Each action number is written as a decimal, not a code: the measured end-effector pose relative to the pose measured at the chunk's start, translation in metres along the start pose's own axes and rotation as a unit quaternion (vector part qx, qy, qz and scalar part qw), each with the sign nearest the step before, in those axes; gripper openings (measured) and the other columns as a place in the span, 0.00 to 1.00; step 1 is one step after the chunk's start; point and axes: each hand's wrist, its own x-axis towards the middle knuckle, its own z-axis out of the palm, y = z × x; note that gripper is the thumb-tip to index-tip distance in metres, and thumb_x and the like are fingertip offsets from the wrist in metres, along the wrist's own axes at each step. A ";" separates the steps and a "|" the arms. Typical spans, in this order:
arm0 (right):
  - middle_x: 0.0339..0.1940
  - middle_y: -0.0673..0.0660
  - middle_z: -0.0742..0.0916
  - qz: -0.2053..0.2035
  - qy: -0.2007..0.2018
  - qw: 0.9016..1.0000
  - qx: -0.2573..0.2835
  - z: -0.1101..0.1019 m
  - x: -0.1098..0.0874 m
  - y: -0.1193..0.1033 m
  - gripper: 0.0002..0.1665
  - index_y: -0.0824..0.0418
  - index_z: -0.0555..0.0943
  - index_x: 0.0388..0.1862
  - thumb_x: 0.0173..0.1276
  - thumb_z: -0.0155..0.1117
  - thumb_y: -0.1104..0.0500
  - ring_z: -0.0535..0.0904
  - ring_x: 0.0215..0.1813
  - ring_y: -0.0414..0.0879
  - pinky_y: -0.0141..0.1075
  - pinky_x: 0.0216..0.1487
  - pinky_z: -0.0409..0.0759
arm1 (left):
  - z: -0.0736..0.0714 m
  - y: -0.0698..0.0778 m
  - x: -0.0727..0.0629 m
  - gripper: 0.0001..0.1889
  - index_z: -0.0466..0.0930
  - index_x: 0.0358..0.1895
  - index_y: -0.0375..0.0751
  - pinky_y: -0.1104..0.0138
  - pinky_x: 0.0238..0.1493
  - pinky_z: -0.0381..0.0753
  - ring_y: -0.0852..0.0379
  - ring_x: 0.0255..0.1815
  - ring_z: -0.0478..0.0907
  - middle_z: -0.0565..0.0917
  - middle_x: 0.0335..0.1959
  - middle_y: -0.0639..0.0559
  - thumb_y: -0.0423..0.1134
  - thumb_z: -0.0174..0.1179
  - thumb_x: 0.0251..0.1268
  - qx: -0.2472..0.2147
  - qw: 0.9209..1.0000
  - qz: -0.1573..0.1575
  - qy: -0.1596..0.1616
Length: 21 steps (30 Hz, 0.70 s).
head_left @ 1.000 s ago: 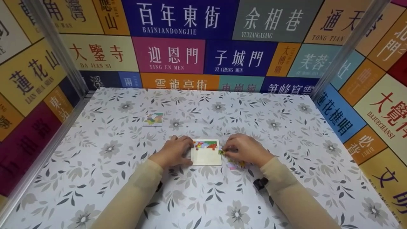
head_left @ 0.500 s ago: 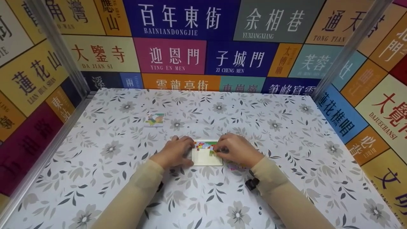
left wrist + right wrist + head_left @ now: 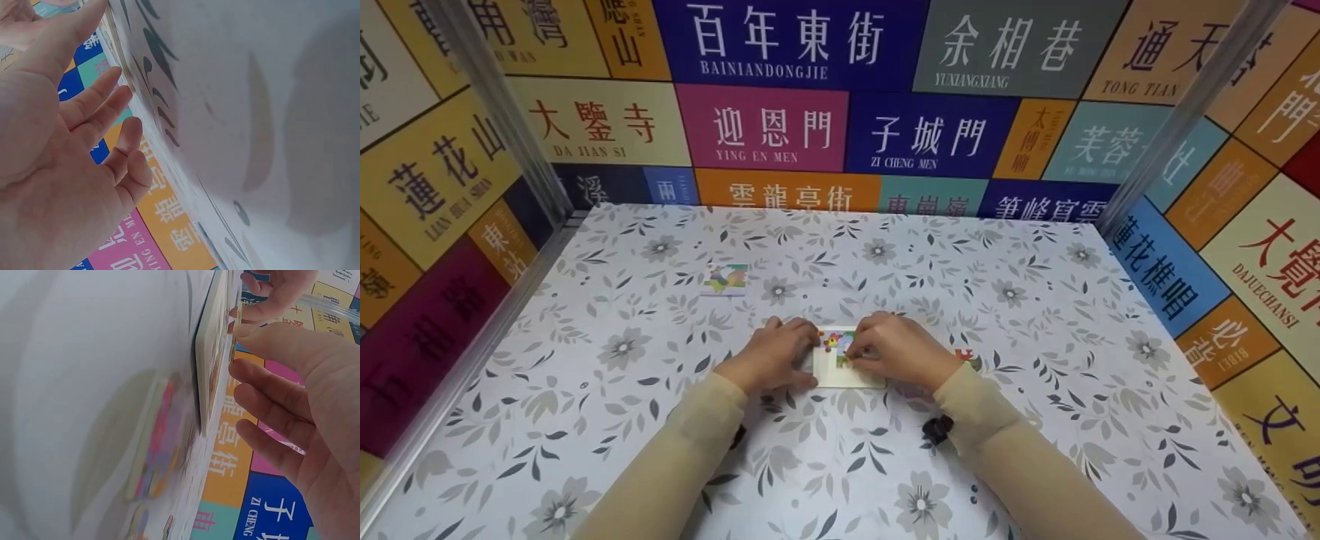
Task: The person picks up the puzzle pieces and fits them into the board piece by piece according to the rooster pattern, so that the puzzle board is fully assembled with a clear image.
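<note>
The left hand (image 3: 772,355) rests at the left edge of a small cream puzzle board (image 3: 862,380), its thumb near the front corner and fingertips near the back corner. In the left wrist view its thumb and fingers (image 3: 93,104) reach the board's edge, mostly extended. Above the board, the right hand (image 3: 904,349) pinches a small jigsaw piece (image 3: 841,361) between thumb and index finger; the right wrist view shows this piece (image 3: 238,329) edge-on. Colourful pieces (image 3: 831,342) lie along the board's back side, partly hidden by the right hand. Its lower part is bare.
Loose jigsaw pieces lie right of the board, mostly beneath the right hand; one piece (image 3: 153,444) shows in the right wrist view and another (image 3: 966,358) beyond the wrist. A square picture card (image 3: 724,280) lies at the back left. Printed walls (image 3: 765,127) enclose the flower-patterned table (image 3: 660,420).
The right hand has carried its jigsaw piece leftward, from beside the board's right edge to over the middle of it. The left hand has stayed at the board's left edge.
</note>
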 end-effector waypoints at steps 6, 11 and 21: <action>0.40 0.46 0.89 -0.024 0.003 1.000 -0.001 0.003 0.012 -0.004 0.05 0.48 0.93 0.39 0.66 0.75 0.57 0.83 0.44 0.43 0.39 0.48 0.83 | -0.001 0.000 -0.001 0.30 0.79 0.59 0.41 0.48 0.58 0.73 0.40 0.55 0.72 0.79 0.64 0.49 0.47 0.78 0.54 0.000 1.000 0.013 0.008; 0.40 0.47 0.89 -0.029 0.004 1.000 0.000 0.007 0.018 -0.007 0.05 0.48 0.93 0.39 0.66 0.75 0.58 0.83 0.44 0.44 0.40 0.48 0.83 | 0.000 -0.001 0.000 0.31 0.78 0.60 0.42 0.47 0.60 0.72 0.40 0.57 0.71 0.78 0.65 0.49 0.48 0.78 0.55 -0.006 1.000 0.004 0.000; 0.41 0.48 0.89 -0.045 0.008 0.999 -0.016 0.014 0.024 -0.006 0.06 0.48 0.93 0.39 0.66 0.74 0.58 0.83 0.46 0.44 0.40 0.49 0.83 | 0.000 -0.002 -0.004 0.30 0.78 0.59 0.41 0.46 0.55 0.74 0.39 0.52 0.72 0.79 0.64 0.48 0.47 0.78 0.54 -0.008 0.999 0.028 0.020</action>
